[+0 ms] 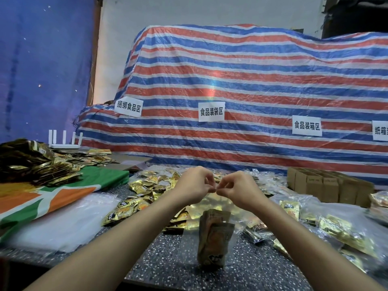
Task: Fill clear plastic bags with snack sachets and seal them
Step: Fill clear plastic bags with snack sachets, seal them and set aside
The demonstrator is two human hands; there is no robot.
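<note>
- Sealing step, by the look of it: filled clear plastic bag (230, 228) held up over the counter (168, 261), snack sachets (213, 238) bunched in its lower half.
- Left hand (194, 185) and right hand (236, 189) raised side by side, fingertips almost meeting, each pinching the bag's top edge between thumb and forefinger, other fingers loosely curled.
- Both forearms reaching forward and up from the bottom corners of the view, wrists turned slightly in towards each other.
- Bag hanging straight down from the pinch, bottom either just above the speckled counter or resting on it; hard to tell which.
- Next, most likely: run the two pinches outward from the middle to close the whole mouth. Calls for firm, even pressure and no sachet corner caught in the seam. Type of closure too small to make out.
- Loose sachets (144, 187) scattered beyond the hands, more filled bags (336, 227) to the right, cardboard boxes (327, 185) behind those.
</note>
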